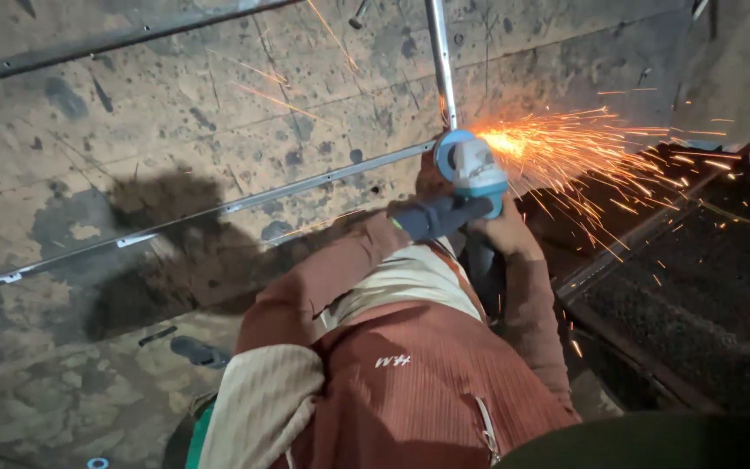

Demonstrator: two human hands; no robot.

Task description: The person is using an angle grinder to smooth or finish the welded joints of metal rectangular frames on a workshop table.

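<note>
Fingers (514, 227) mostly hidden behind grinder (470, 174).

Stained concrete floor (132, 130); dark metal grating (696, 295) at right.

Rust-red ribbed jacket — cream panels

Dim warm light, glaring orange sparks (566, 148), dark shadow (158, 252) on floor, soft blur, darker edges
</note>
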